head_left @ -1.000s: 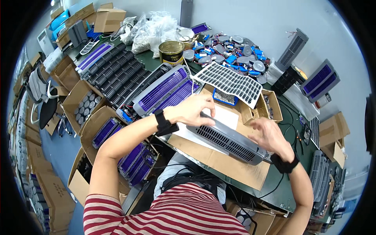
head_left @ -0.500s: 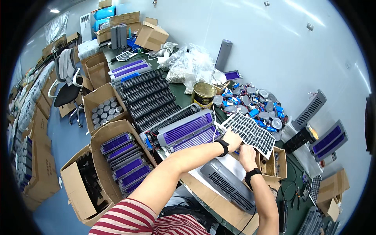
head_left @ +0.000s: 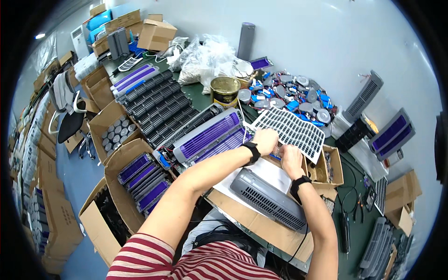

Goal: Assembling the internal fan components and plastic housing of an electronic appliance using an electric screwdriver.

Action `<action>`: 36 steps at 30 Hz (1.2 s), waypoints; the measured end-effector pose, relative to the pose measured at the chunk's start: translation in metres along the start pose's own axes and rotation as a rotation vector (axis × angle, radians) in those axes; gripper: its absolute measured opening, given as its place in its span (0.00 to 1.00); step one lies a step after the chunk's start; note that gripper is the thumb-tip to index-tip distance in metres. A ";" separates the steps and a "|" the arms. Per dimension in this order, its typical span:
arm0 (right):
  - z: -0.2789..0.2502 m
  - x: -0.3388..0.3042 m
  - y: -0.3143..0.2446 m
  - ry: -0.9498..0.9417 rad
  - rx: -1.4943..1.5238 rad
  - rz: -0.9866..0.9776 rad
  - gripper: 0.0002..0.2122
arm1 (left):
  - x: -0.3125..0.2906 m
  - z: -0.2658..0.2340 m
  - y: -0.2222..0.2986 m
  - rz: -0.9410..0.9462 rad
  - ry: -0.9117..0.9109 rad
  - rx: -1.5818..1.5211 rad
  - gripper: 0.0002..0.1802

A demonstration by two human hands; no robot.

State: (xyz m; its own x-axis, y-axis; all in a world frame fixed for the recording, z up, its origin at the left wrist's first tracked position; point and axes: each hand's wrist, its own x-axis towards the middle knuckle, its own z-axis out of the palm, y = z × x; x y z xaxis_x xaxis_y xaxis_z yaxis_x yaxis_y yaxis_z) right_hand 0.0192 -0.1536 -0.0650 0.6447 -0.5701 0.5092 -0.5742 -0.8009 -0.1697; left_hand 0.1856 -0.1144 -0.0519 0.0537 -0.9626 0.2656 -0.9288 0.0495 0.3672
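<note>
While both hands meet at the near edge of the white sheet of small dark pads [head_left: 291, 132], which lies on the counter [head_left: 205, 100] just beyond the grey grilled housing [head_left: 268, 199], the left hand [head_left: 266, 141] curls closed at that edge and the right hand [head_left: 290, 157] pinches beside it. Peeling one pad cleanly likely wants the sheet pinned flat and a slow, low pull. Fingertips are hidden behind knuckles, so whether a pad is already gripped cannot be told; the open cardboard box [head_left: 329, 165] holds contents too small to identify.
</note>
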 end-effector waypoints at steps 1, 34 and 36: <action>-0.001 0.000 0.002 -0.011 0.017 0.037 0.01 | -0.003 -0.012 0.003 0.006 0.006 -0.079 0.07; -0.055 0.005 -0.099 -0.560 0.622 0.167 0.11 | -0.225 -0.068 0.022 -0.395 0.089 -0.935 0.05; -0.057 0.005 -0.096 -0.610 0.631 0.201 0.11 | -0.225 -0.065 0.023 -0.352 0.104 -0.908 0.05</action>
State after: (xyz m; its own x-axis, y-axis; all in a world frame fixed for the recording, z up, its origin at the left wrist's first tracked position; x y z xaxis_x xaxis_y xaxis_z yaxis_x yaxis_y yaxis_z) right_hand 0.0486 -0.0695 0.0017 0.8207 -0.5648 -0.0859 -0.4375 -0.5246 -0.7304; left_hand 0.1759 0.1207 -0.0449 0.3459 -0.9356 0.0709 -0.2204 -0.0076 0.9754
